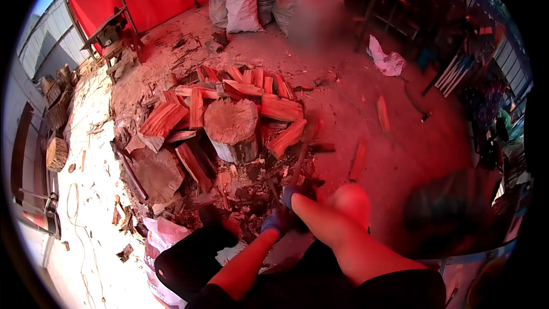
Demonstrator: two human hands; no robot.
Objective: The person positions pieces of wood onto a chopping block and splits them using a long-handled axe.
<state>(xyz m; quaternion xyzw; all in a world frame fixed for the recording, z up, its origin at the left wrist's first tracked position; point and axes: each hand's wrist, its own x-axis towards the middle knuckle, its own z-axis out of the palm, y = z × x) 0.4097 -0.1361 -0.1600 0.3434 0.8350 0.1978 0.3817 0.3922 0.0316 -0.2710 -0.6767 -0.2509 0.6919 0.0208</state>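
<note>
Dark sleeves (pixel 400 289) come first, then the gloved left hand (pixel 275 221) and, farther forward, the gloved right hand (pixel 298 192); their fingers are lost in shadow, so I cannot tell what either grips. Just beyond the right hand, a dark stick (pixel 301 162) points away lengthwise, right of the chopping block (pixel 231 121), which lies ahead and left. Split logs (pixel 280 107) surround its far side; sacks (pixel 244 3) line the floor's (pixel 343 111) far edge.

No legible text, even on printed sack (pixel 159 254)
</note>
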